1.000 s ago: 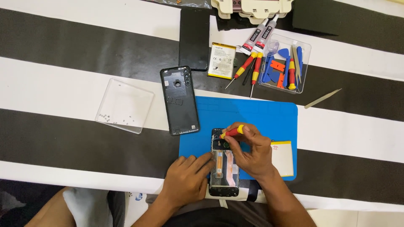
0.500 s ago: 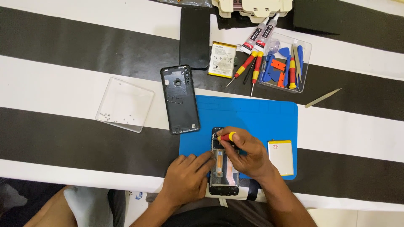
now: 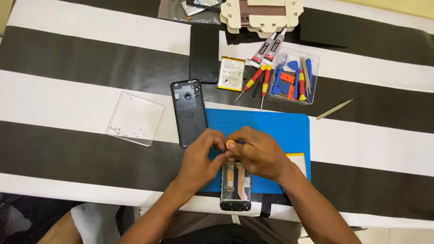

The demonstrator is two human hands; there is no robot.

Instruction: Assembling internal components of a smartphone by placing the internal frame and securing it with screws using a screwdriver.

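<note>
Both hands meet over the top of an opened phone (image 3: 235,186) on a blue mat (image 3: 271,124). The right hand (image 3: 260,153) grips a yellow-capped screwdriver (image 3: 230,144); the left hand (image 3: 201,156) touches its tip area.

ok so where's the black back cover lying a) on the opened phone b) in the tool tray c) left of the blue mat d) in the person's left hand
c: the black back cover lies flat on the striped table just left of the blue mat, apart from both hands.
</note>
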